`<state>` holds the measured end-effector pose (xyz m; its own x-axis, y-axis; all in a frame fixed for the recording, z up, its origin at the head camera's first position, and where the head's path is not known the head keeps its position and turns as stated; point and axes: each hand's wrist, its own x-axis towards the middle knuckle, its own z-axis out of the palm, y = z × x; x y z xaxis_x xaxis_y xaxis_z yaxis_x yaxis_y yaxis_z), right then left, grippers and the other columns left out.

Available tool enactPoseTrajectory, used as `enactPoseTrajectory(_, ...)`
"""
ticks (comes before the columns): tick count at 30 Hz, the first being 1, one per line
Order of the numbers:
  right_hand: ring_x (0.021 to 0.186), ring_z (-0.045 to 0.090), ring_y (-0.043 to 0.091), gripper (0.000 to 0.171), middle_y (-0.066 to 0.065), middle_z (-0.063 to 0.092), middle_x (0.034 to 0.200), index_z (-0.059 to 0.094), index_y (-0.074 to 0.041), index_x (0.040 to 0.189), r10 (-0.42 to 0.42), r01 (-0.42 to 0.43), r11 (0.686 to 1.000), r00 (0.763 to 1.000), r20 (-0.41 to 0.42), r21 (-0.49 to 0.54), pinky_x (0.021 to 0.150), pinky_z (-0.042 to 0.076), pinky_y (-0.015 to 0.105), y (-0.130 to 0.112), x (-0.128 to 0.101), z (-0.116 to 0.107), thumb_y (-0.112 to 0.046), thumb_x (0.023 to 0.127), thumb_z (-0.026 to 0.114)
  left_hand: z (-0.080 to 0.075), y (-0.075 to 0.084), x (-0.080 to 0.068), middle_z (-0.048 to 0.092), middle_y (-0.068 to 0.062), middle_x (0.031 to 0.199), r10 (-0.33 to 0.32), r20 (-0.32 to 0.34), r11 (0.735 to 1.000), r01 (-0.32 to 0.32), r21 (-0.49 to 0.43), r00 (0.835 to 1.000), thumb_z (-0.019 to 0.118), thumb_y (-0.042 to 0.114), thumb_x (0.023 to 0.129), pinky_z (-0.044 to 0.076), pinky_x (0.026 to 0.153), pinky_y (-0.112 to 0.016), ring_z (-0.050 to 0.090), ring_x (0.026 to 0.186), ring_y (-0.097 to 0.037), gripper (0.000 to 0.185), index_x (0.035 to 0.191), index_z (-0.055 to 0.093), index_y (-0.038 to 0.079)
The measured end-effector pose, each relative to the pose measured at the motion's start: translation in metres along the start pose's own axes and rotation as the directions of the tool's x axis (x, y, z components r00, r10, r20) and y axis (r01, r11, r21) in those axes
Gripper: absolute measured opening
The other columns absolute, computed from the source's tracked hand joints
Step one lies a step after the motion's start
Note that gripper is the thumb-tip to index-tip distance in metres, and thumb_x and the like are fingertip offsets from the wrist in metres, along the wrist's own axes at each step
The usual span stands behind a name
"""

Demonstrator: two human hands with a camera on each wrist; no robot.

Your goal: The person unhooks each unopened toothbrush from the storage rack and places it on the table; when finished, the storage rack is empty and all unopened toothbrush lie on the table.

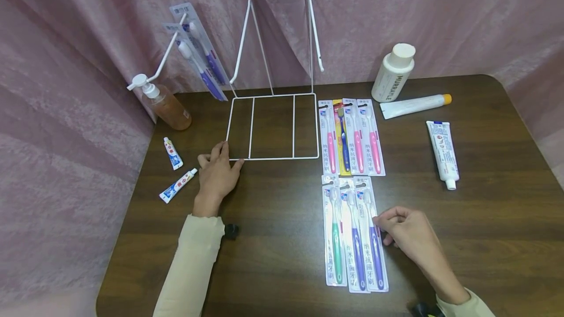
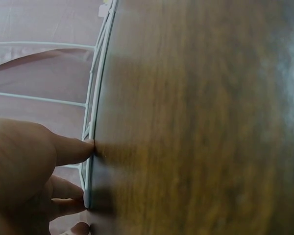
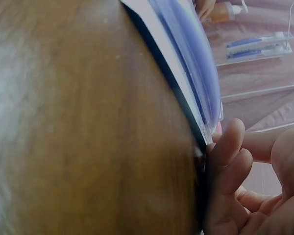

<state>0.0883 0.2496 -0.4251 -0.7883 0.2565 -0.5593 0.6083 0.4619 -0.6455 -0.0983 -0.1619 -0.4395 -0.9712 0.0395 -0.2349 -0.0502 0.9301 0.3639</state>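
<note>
At the near left corner of a white wire rack (image 1: 273, 159), my left hand (image 1: 218, 172) rests its thumb and fingertips on the wires. The left wrist view shows the thumb and fingers against the rack's wire (image 2: 99, 83), low on the table. My right hand (image 1: 407, 231) pinches the right edge of a packaged purple toothbrush (image 1: 374, 243), the rightmost in the near row. In the right wrist view, the thumb and curled fingers meet at that pack's edge; its purple handle (image 3: 198, 58) shows close up. Beside it lie another purple toothbrush pack (image 1: 357, 248) and a green one (image 1: 337, 248).
Packaged pink toothbrushes (image 1: 374, 146) and a blue one (image 1: 343, 141) form the far row. Two purple packs (image 1: 198, 62) hang on the rack's left hook. Around them are a pump bottle (image 1: 172, 111), small toothpaste tubes (image 1: 178, 186), a white bottle (image 1: 394, 75) and larger tubes (image 1: 442, 153).
</note>
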Motion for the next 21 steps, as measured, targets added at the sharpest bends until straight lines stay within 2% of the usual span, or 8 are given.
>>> enactPoseTrajectory(16,0.071,0.071,0.019,0.022,0.000,0.077,0.076,0.080,-0.002,0.110,-0.021,0.021,0.999,1.000,0.001,-0.024,0.060,0.049,0.030,-0.0003,0.0000,0.0011,-0.023,0.109,0.075,-0.0023,0.0003,-0.0009,0.022,-0.020,0.191,-0.003,0.003,1.000,0.003,-0.018,1.000,0.056,0.041,0.120,0.046,0.115,-0.068,0.032,0.145,-0.052,0.080,0.181,0.025,-0.001)
enactPoseTrajectory(21,0.071,0.072,0.018,0.022,0.000,0.078,0.078,0.079,0.000,0.111,-0.046,0.046,0.999,0.999,0.009,-0.029,0.061,0.053,0.028,-0.0021,-0.0029,0.0009,-0.022,0.110,0.073,-0.0034,0.0006,-0.0029,0.022,-0.021,0.191,-0.006,0.013,1.000,0.006,-0.019,1.000,0.056,0.040,0.120,0.046,0.115,-0.069,0.032,0.145,-0.051,0.080,0.181,0.025,-0.001)
